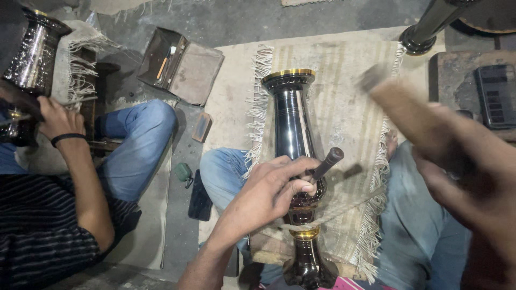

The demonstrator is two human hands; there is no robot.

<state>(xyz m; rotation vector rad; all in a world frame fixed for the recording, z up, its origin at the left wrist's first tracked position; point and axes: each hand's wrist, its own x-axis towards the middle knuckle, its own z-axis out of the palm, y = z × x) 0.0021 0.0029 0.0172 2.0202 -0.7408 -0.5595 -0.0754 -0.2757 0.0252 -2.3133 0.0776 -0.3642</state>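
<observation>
A tall black metal vase with gold bands lies lengthwise on a fringed beige cloth across my lap. My left hand rests on the vase's lower bulge and pinches a short dark chisel against it. My right hand is raised at the right, blurred, gripping a wooden mallet above the cloth.
At the left a co-worker in a striped shirt and jeans holds a tool against another shiny vase. An open brown case with tools lies on the floor. A dark phone, a small wooden block and a black vase base are nearby.
</observation>
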